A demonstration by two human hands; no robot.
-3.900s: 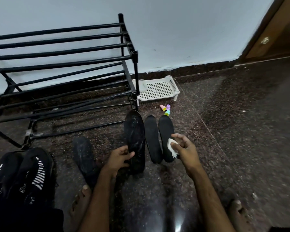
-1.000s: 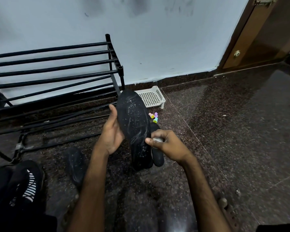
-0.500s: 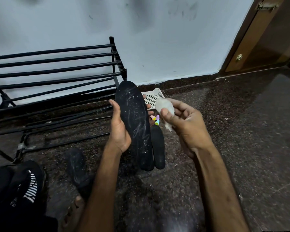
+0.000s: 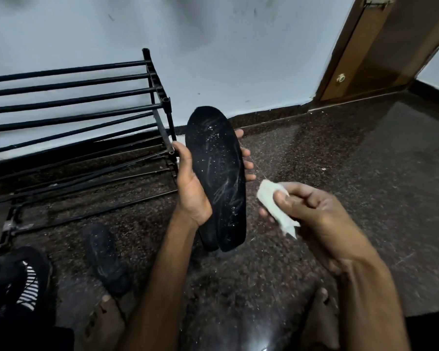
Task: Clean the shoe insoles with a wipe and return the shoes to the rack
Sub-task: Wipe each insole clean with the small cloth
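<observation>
- Left hand [image 4: 192, 191] comes first: I see its thumb and fingers curled round a black insole [image 4: 217, 173], holding it up on end above the floor.
- White specks and scratchy marks show on the side of that insole that faces me.
- Right hand [image 4: 312, 211] is just beside the insole, on the right, and does not touch it. Its thumb and fingers pinch a scrunched white wipe [image 4: 271, 201].
- A dark edge peeks out behind the bottom of the held insole; I cannot tell what it is.
- A second insole [image 4: 105, 259] lies flat on the speckled floor [image 4: 314, 153], left of the left arm.
- Black shoes with white stripes [image 4: 18, 279] sit in the bottom left corner.
- A black metal shoe rack [image 4: 74, 105] stands behind, on the left, by the pale wall [image 4: 238, 59].
- A brown door [image 4: 380, 46] is at the top right.
</observation>
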